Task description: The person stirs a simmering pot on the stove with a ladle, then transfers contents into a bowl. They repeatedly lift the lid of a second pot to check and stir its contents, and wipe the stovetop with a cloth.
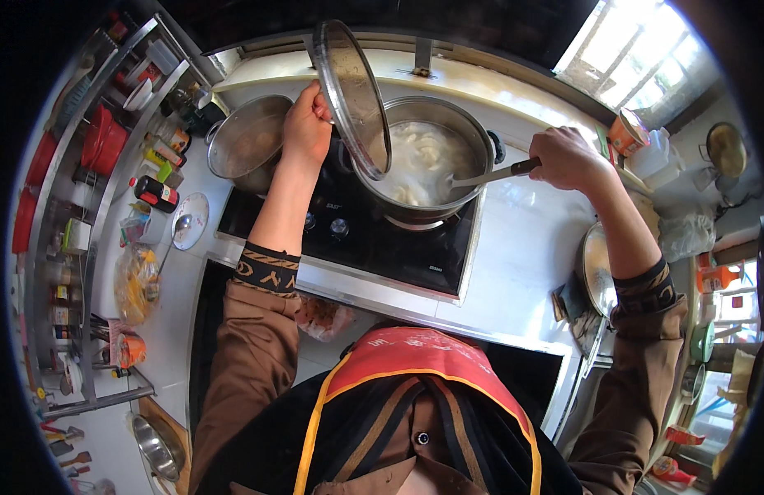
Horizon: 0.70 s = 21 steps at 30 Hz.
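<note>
A wide steel pot (419, 207) stands on the black gas stove (382, 247), with pale pieces of food (428, 151) in steaming, cloudy liquid. My left hand (308, 124) holds a glass pot lid (357, 93) with a metal rim, tilted nearly upright over the pot's left side; the lid's knob is hidden. My right hand (567, 158) grips the dark handle of a metal spatula or ladle (490, 176), whose head dips into the liquid at the pot's right side. Left of it, behind my left forearm, is a second steel pot (224, 151) with brownish contents.
A plate (190, 238) with a metal ladle (183, 224), a dark sauce bottle (156, 193) and a plastic bag of yellow food (136, 284) lie at the left, beside a metal shelf rack (103, 235). A lidded pan (598, 272) is at the right. A window ledge (481, 83) runs behind the pots.
</note>
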Each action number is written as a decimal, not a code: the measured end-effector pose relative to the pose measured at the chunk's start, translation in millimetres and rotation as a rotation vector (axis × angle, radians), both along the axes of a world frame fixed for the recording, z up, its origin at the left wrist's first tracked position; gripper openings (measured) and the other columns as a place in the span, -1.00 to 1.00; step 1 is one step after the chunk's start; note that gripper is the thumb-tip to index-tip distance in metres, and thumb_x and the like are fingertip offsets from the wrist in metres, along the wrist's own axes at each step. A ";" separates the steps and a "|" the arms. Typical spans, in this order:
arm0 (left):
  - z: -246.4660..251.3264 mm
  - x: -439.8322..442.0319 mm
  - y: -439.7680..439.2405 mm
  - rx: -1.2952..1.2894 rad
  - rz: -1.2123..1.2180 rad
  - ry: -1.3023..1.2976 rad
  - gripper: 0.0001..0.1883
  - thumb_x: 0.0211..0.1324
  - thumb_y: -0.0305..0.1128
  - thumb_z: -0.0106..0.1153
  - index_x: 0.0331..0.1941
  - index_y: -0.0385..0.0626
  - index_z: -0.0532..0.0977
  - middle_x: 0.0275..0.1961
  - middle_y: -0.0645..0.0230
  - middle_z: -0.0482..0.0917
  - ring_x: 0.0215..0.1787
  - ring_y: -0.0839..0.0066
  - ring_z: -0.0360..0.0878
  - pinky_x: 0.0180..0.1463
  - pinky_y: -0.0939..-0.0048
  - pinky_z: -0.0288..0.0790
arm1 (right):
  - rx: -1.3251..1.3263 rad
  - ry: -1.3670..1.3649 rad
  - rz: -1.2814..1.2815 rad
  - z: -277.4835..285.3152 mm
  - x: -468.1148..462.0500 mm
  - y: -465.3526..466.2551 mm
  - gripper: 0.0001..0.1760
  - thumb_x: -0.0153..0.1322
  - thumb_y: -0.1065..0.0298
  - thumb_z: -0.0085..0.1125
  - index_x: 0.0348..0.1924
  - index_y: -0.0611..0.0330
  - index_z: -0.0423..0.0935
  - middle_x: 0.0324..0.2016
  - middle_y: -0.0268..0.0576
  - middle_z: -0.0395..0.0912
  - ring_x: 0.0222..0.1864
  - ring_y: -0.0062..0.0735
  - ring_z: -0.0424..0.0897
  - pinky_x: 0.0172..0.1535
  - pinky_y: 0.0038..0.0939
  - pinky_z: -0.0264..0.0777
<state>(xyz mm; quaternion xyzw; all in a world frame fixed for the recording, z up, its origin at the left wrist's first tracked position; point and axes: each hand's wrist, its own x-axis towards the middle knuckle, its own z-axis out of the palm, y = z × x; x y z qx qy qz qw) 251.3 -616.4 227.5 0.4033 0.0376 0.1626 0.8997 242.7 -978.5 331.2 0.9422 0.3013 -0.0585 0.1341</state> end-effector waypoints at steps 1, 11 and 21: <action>0.9 0.7 -0.9 0.033 -0.013 -0.024 -0.70 0.28 -0.32 0.10 -0.57 0.01 0.32 -0.58 0.58 0.20 -0.52 0.67 0.13 -0.25 0.53 0.21 | 0.020 0.058 -0.033 -2.5 0.8 -1.8 -0.81 0.23 0.21 0.33 -0.43 0.13 0.68 -0.50 -0.07 0.62 -0.27 -0.11 0.61 -0.14 -0.20 0.44; 23.7 18.2 -28.7 0.360 -0.059 -0.029 -0.63 0.23 -0.26 0.20 -0.65 0.00 0.33 -0.61 0.55 0.27 -0.58 0.66 0.15 -0.31 0.47 0.20 | 0.355 0.071 -0.225 -54.3 -31.7 16.7 -0.73 0.35 0.08 0.20 -0.26 0.03 0.69 -0.41 -0.07 0.64 -0.27 -0.06 0.62 -0.15 -0.16 0.47; 41.1 24.4 -51.6 0.753 -0.086 -0.005 -0.62 0.23 -0.11 0.20 -0.61 0.04 0.35 -0.59 0.64 0.24 -0.52 0.70 0.12 -0.36 0.56 0.08 | 0.353 -0.378 -0.111 -11.6 -95.6 -50.0 -0.77 0.39 0.17 0.18 -0.18 0.06 0.58 -0.40 -0.13 0.60 -0.36 -0.05 0.61 -0.26 -0.13 0.45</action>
